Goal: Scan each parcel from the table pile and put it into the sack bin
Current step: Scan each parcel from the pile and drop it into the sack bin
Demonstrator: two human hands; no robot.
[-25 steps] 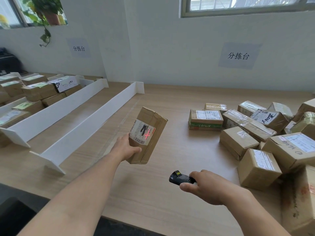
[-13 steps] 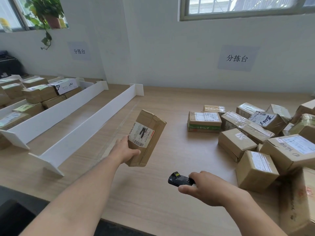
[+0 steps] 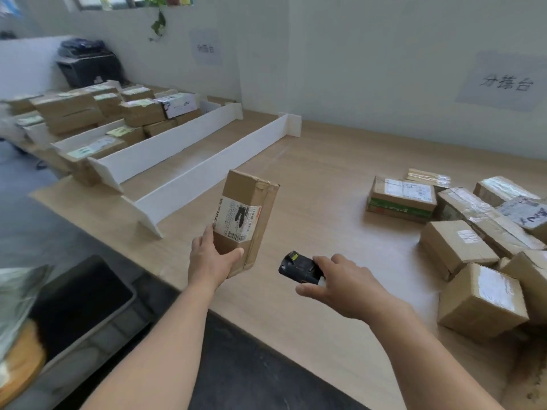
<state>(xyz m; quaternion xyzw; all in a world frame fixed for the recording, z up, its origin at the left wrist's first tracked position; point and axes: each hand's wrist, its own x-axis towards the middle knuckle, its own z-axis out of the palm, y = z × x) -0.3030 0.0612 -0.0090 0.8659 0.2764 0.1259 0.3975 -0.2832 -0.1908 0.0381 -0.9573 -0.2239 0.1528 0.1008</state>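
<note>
bin [image 3: 97, 327]: grey crate at lower left, cut off by frame — inside dark, contents not made out.
right hand [image 3: 346, 288]: fingers curled round black scanner [image 3: 299, 266]; scanner's rear hidden under palm.
left hand [image 3: 211, 258]: clamped on lower end of parcel [image 3: 247, 214], thumb laid across front.
parcel: held upright above table [image 3: 325, 187], label print blurred; just left of scanner, not touching.
pile [image 3: 461, 247]: boxes at right — cut off by frame edge.
wall sign [image 3: 506, 82]: smeared.

Your table [image 3: 319, 184] is pale wood. On your right a pile of cardboard parcels [image 3: 457, 247] lies on it. On your left, white dividers [image 3: 213, 170] stand on it, with more parcels [image 3: 142, 112] between the farther ones.
</note>
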